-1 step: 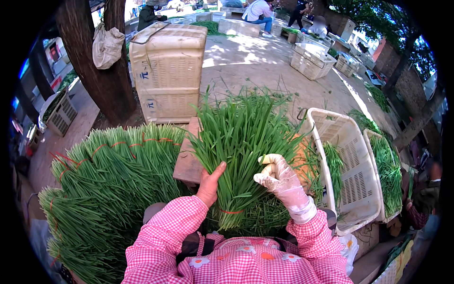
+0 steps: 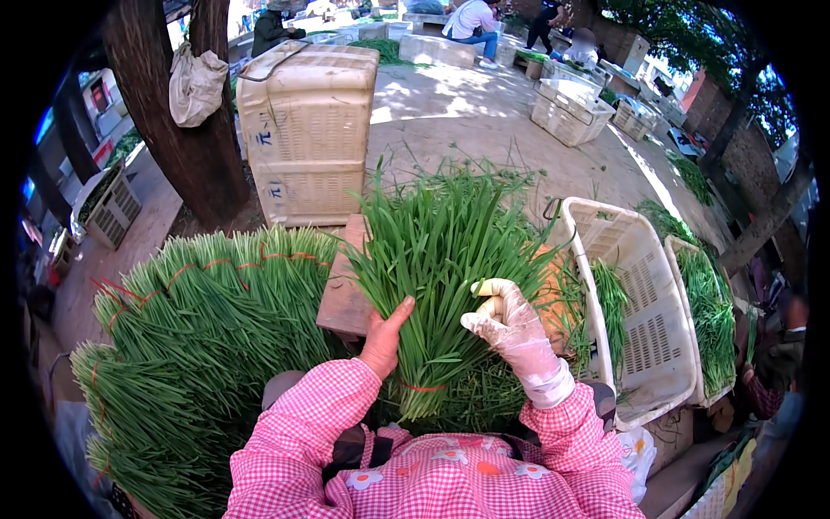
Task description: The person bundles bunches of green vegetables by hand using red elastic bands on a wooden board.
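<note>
A bunch of garlic chives (image 2: pixel 432 285) stands in front of me, its leaves fanning away and its stalk end near my lap tied with a red band (image 2: pixel 422 387). My left hand (image 2: pixel 383 337), bare, grips the bunch from its left side, thumb along the leaves. At its right side is my right hand (image 2: pixel 512 324), in a thin whitish glove with yellowish fingertips. Those fingers are curled in a pinch by the leaves; what they hold, if anything, is too small to make out. Many banded bunches of chives (image 2: pixel 199 337) are packed upright and leaning at my left.
A brownish block (image 2: pixel 343 290) lies behind my left hand. Close on the right is a white plastic crate (image 2: pixel 653 337) with some chives, another crate (image 2: pixel 709 316) beyond it. Stacked crates (image 2: pixel 304 138) stand ahead, near a tree trunk (image 2: pixel 186 130). People sit farther off.
My right hand has shifted very slightly left, its fingers still curled. The left hand and the bunch look the same.
</note>
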{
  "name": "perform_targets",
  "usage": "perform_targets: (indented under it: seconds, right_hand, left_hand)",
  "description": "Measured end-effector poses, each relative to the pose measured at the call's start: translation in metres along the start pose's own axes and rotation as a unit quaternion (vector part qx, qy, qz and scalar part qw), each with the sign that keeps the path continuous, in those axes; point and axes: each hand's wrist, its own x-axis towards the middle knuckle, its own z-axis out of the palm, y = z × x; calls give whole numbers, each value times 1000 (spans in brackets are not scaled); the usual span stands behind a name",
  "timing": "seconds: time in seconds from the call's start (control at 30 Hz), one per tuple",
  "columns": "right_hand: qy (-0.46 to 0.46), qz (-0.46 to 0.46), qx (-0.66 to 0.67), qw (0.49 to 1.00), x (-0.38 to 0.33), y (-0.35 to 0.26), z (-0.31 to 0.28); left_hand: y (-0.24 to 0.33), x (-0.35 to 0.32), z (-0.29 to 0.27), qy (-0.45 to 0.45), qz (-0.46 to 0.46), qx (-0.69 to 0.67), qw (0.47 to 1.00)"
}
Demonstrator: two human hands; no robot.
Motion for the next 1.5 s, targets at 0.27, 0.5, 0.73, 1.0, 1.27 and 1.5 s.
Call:
perform_targets:
  seconds: [0.27, 0.5, 0.73, 1.0, 1.27, 1.5]
  right_hand:
    - [-211, 73, 474, 852, 3, 15, 13]
    - [-165, -131, 197, 957, 8, -16, -5]
    - [143, -256, -306, 906, 24, -8, 11]
    - [160, -262, -291, 906, 31, 0, 16]
    - [18, 30, 212, 977, 34, 10, 1]
    - [40, -222, 55, 973, 26, -18, -17]
  left_hand:
    - [3, -1, 1, -3, -10, -15, 1000]
    - [5, -1, 1, 11, -14, -33, 999]
    - [8, -7, 8, 14, 11, -17, 1000]
    - [6, -11, 7, 0, 36, 26, 999]
    - [5, -12, 8, -10, 44, 60, 997]
    - [2, -9, 4, -19, 79, 115, 990]
